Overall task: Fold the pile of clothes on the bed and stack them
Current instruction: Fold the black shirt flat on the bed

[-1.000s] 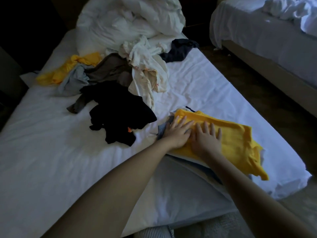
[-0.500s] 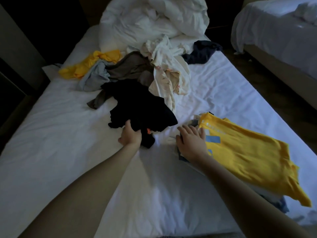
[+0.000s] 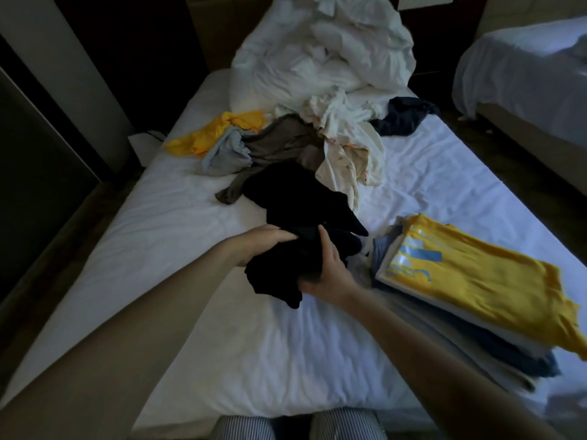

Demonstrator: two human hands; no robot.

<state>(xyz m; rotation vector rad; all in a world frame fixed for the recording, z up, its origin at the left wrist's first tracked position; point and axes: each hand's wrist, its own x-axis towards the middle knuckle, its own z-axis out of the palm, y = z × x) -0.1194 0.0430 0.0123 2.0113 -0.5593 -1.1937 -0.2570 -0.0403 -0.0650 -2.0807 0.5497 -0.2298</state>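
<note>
Holding black garment (image 3: 295, 211) btwn L hand (image 3: 259, 246), R hand (image 3: 330, 276).

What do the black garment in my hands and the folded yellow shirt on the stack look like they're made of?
The black garment: soft matte fabric, likely cotton jersey; it bunches limply where the left hand and right hand grip it. The yellow shirt: thin matte knit, probably cotton, lying flat with soft creases and a blue print. Fibre uncertain.
</note>
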